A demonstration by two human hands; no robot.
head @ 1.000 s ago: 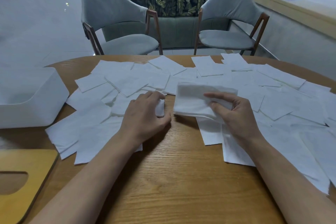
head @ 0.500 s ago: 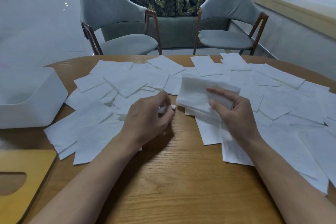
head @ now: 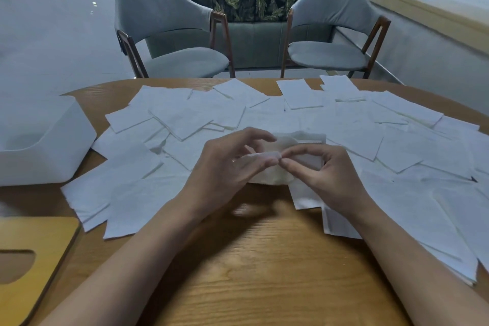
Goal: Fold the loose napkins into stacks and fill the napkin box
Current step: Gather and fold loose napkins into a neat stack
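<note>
One napkin (head: pixel 275 178) now pinched by both grips | left hand (head: pixel 227 164) came off the loose napkins (head: pixel 185 119) to meet right hand (head: pixel 328 177) | fold beginning; napkin box (head: pixel 47 145) awaits stacks

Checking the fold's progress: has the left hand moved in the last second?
Yes: the left hand went right, away from the box, to pinch the napkin with the right hand.

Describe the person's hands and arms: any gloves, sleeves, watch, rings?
The left hand and right hand are both bare, with no gloves and no rings visible. The left forearm and right forearm are uncovered down to the frame's edge; no sleeve, watch or wristband shows. Motion blur hides finer marks.
</note>
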